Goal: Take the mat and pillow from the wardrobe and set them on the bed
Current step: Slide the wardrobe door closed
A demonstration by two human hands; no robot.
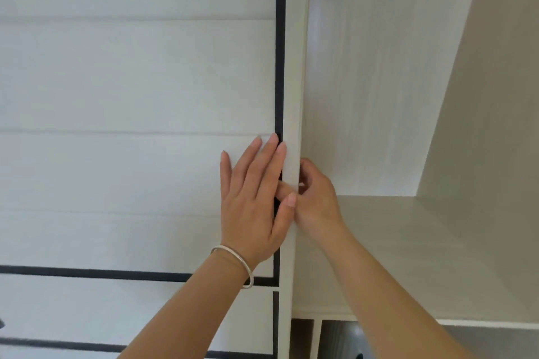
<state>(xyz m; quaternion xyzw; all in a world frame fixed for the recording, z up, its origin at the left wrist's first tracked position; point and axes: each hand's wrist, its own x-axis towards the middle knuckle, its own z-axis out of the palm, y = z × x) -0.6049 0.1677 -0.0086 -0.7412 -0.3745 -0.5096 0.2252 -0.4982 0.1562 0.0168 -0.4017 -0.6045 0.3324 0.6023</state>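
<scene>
A white wardrobe door (140,81) with black trim lines fills the left of the view. Its right edge (293,67) stands beside an open compartment. My left hand (253,198), with a silver bangle on the wrist, lies flat on the door face with fingers spread and the thumb on the door edge. My right hand (316,198) curls around the same edge from behind, fingers hidden by the door. Neither the mat nor the pillow is in view.
The open compartment shows a white back panel (364,81), a slanted side wall (481,96) and a bare white shelf (423,256). Below the shelf a darker lower compartment (338,339) opens with a thin vertical divider.
</scene>
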